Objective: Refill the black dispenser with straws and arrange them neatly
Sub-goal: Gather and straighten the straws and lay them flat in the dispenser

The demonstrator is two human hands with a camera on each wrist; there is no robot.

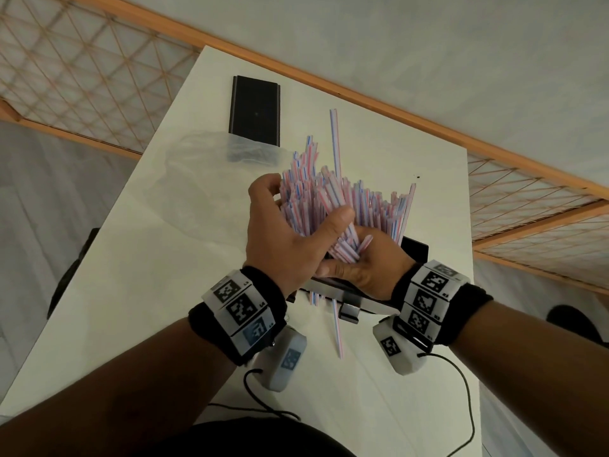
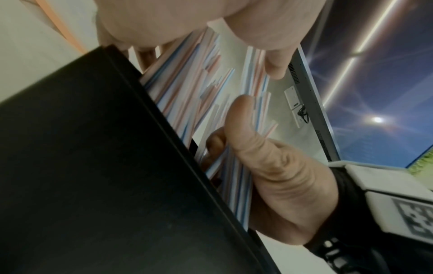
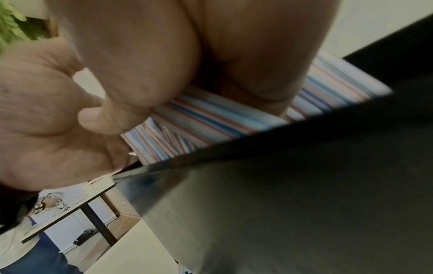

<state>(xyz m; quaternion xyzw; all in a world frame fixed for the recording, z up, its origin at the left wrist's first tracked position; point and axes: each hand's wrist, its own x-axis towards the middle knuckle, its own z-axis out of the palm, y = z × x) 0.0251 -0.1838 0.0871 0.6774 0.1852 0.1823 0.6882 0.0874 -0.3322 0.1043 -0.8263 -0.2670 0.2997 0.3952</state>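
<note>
I see both hands buried in the straw bundle (image 1: 333, 199) over the black dispenser (image 1: 413, 249). Left hand (image 1: 283, 235) has fingers curled round the bundle's far left side, thumb clamped across its front. Right hand (image 1: 365, 268) is just right of and below the left, touching it, thumb and fingers wrapped round the bundle's lower ends at the dispenser's open top. Left wrist view confirms the right thumb pressed on the striped straws (image 2: 187, 96) against the dispenser's black wall (image 2: 93, 166).

Straws fan up and away from the hands, uneven tops, one sticking well above the rest. Not neat.

One loose straw (image 1: 337, 328) lies on the white table (image 1: 131, 291) between the two wrists, a few more poking out under the dispenser's near edge just beside it.

Beyond the left hand: crumpled clear plastic bag (image 1: 197, 173), and past that a flat black lid (image 1: 255, 110), well apart from the hands.
</note>
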